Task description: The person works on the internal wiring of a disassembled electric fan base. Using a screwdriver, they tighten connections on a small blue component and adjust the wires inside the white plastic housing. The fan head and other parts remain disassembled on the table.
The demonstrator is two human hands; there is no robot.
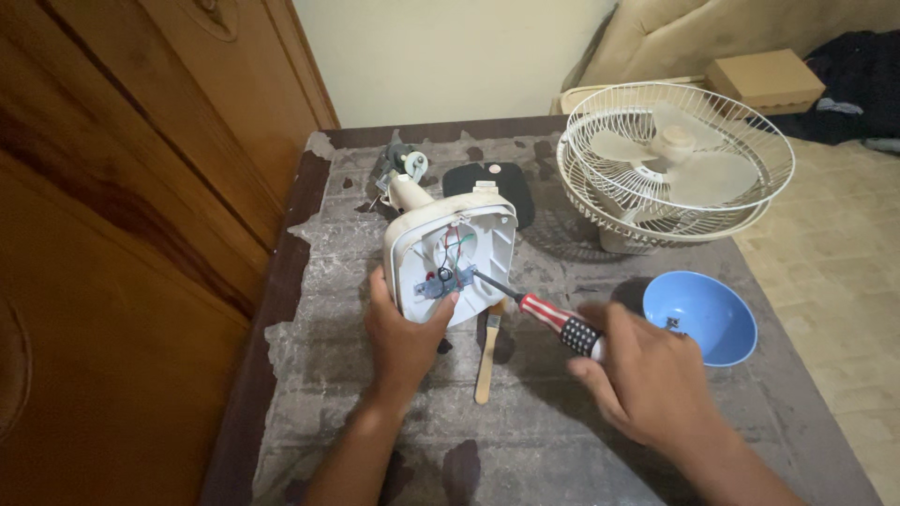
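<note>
My left hand (405,335) grips the lower left rim of a cream fan base housing (448,253), tipped up so its open underside with red and green wires faces me. My right hand (647,379) holds a screwdriver (553,319) with a red, white and dark striped handle. Its dark shaft points left and its tip rests inside the housing by a small metal part. A wooden-handled brush (487,356) lies on the table just below the housing.
A blue bowl (717,305) holding small screws sits right of my right hand. White fan grilles with blades (675,159) lie at the back right. A black plate (520,187) and a motor part (398,169) lie behind the housing. A wooden door (122,234) stands at left.
</note>
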